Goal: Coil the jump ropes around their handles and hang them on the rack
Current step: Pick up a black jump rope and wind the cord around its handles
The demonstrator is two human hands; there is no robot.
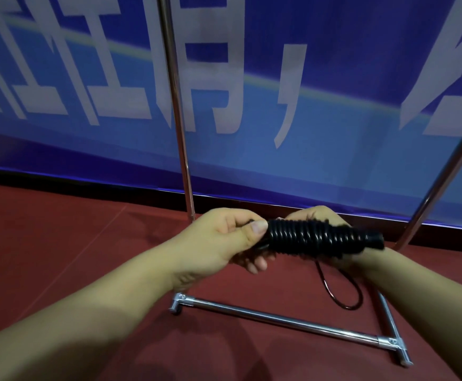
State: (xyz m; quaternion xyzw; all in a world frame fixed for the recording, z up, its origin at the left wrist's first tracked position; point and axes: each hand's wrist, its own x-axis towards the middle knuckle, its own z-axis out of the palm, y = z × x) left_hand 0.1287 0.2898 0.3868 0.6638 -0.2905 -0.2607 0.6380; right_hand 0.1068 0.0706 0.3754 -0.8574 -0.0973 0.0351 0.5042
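Head view: two bare hands hold a black jump rope coiled tightly around its handles, in front of a chrome tube rack.

Held level between the hands, the black jump rope bundle [320, 237] sits above the dark red floor [59, 243] and the chrome tube rack's [279, 317] low crossbar. At the bundle's left end, the left hand [224, 240] pinches the coils, thumb pressed on top and fingers curled underneath. Mostly hidden behind and beneath the bundle's right half, the right hand [318, 215] has its fingers wrapped around the bundle. A loose loop of rope [342, 292] hangs below the bundle toward the floor. Two chrome uprights of the rack rise on either side, with a blue banner carrying large white characters [252, 78] behind them.
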